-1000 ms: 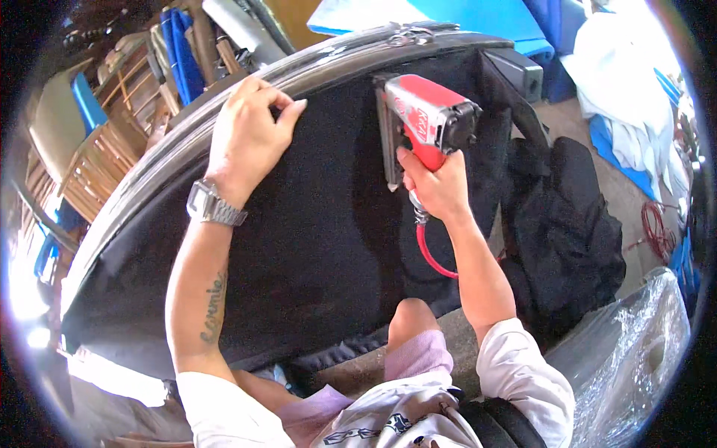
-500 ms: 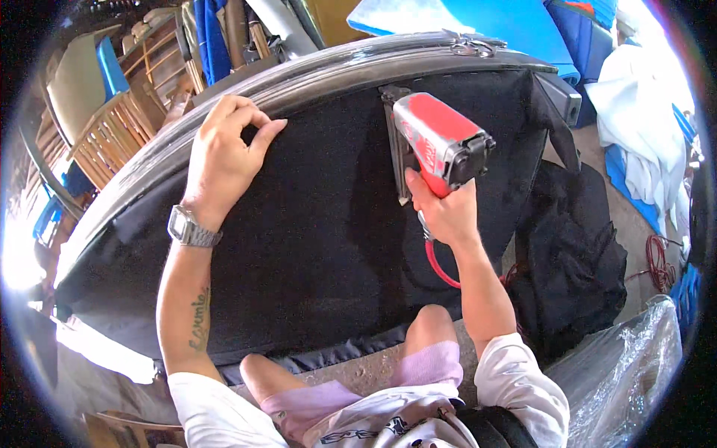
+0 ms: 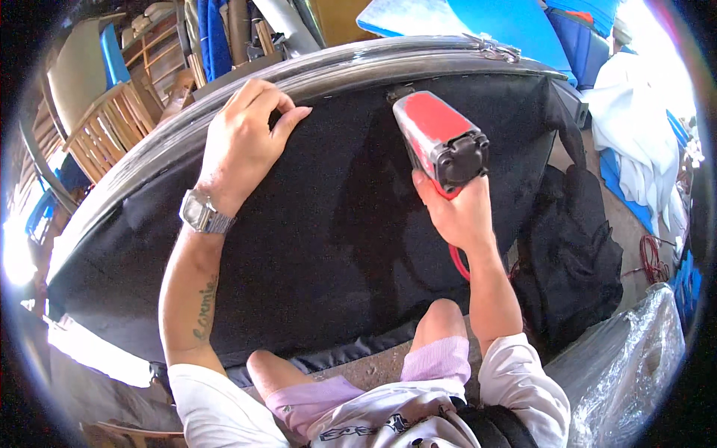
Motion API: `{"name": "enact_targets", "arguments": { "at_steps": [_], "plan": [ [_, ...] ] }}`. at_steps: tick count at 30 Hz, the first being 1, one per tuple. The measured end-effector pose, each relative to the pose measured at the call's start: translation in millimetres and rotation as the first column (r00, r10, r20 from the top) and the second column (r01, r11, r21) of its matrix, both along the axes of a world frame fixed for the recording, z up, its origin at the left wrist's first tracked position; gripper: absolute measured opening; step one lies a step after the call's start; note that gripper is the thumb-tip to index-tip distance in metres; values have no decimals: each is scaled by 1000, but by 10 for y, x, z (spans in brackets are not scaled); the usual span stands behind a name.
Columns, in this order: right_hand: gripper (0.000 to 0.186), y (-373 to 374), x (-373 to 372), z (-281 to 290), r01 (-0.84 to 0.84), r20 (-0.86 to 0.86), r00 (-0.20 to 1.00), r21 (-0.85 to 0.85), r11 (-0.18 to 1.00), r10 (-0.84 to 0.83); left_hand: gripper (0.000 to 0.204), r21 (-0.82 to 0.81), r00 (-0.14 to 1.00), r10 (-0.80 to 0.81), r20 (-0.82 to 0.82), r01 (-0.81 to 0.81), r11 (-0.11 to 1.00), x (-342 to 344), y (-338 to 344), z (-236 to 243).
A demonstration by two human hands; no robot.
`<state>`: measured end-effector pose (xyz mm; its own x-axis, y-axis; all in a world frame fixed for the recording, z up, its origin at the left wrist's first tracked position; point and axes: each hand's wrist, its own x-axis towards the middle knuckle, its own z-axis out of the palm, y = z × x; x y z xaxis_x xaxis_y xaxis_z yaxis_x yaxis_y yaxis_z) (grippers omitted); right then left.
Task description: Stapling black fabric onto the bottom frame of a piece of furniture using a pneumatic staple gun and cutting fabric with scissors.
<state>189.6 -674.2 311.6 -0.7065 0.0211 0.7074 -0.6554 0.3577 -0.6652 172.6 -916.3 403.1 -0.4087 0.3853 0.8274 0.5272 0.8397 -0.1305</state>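
My right hand is wrapped round the grip of a red and silver staple gun with a red air hose. The gun's nose is at the far edge of a black fabric, close to the rim; whether it touches is hard to see. The fabric is spread over a large curved piece in front of me. My left hand, a watch on its wrist, is closed at the same edge, further left. Its fingers are curled with the thumb beside them, pinching the fabric edge.
What looks like a pair of metal scissors lies on the plastic-wrapped rim. Loose black fabric hangs at the right, near clear plastic wrapping and a coiled red hose. Wooden slats and blue foam stand behind.
My left hand has shifted slightly right along the fabric edge. The staple gun has tilted, so its rear end faces me more and its magazine is hidden.
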Motion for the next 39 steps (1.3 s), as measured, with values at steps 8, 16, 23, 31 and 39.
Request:
{"name": "enact_targets", "arguments": {
  "at_steps": [8,16,23,31,39],
  "plan": [
    [29,-549,391,-37,-134,140,978,-160,978,156,23,178,998,-4,69,-8,984,179,-521,11],
    [17,-1202,325,-48,-50,194,978,-150,987,79,26,130,993,7,122,-23,991,339,-1297,-27],
    [14,-1768,536,45,-144,272,945,-147,979,180,31,149,948,-21,318,-28,989,620,-2218,41],
    [21,-2393,779,103,-108,227,967,-31,994,112,73,743,662,-602,447,99,661,633,-2978,286],
    [15,-3124,992,59,-160,124,979,-5,987,159,90,849,315,-820,477,74,522,750,-3682,435]
  ]
}}
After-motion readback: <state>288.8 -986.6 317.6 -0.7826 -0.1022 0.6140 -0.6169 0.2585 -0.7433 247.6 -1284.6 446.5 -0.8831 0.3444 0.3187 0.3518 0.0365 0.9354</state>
